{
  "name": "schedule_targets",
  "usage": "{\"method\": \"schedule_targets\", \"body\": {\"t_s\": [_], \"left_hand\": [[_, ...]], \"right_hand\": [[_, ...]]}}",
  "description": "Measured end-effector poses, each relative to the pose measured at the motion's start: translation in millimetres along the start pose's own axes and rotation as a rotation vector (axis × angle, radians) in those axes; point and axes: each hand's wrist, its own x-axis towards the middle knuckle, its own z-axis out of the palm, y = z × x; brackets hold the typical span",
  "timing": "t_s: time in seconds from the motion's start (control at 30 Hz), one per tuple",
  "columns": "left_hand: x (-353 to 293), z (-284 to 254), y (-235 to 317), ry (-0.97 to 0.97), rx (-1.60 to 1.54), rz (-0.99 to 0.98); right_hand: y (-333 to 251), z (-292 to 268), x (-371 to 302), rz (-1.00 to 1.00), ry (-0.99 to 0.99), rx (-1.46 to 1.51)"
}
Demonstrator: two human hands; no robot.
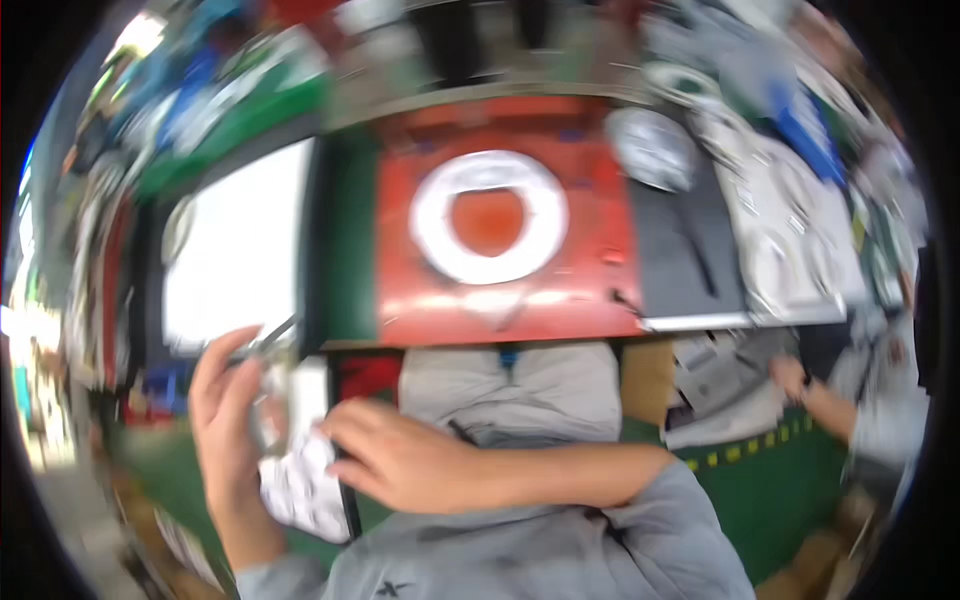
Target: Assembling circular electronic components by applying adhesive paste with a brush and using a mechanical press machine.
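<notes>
At the lower left, my left hand (225, 425) is raised with its fingers curled around something pale and partly see-through; blur hides what it is. My right hand (400, 460) reaches across my body to the left, fingers bent and tips apart, with nothing visible between them. Its fingertips are at the edge of a dark-rimmed tray of small white round parts (305, 490). On the red work mat (590, 270) before me lies a white ring-shaped part (430, 220) with a wide hole; neither hand touches it.
A bright white panel (235, 245) stands left of the mat on the bench. To the right are a round silvery item (652, 148), a dark mat (690, 240) and several white ring-shaped parts (780, 260). A co-worker's hand (790, 375) is beside grey pieces at the right.
</notes>
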Motion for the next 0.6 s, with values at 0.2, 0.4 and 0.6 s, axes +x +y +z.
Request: {"method": "schedule_targets", "body": {"t_s": [0.2,0.4,0.6], "left_hand": [[-23.6,43.2,-17.8,-0.063,-0.532,-0.07],[-32.3,42.2,-32.1,-0.193,-0.184,0.148],[-1.7,41.3,-36.0,-0.072,0.527,0.949]], "right_hand": [[-14.3,-5.2,4.3,0.108,-0.085,0.039],[-36.2,-51.0,-25.5,0.376,0.017,0.167],[-30.7,-94.5,-36.3,0.148,0.175,0.065]]}}
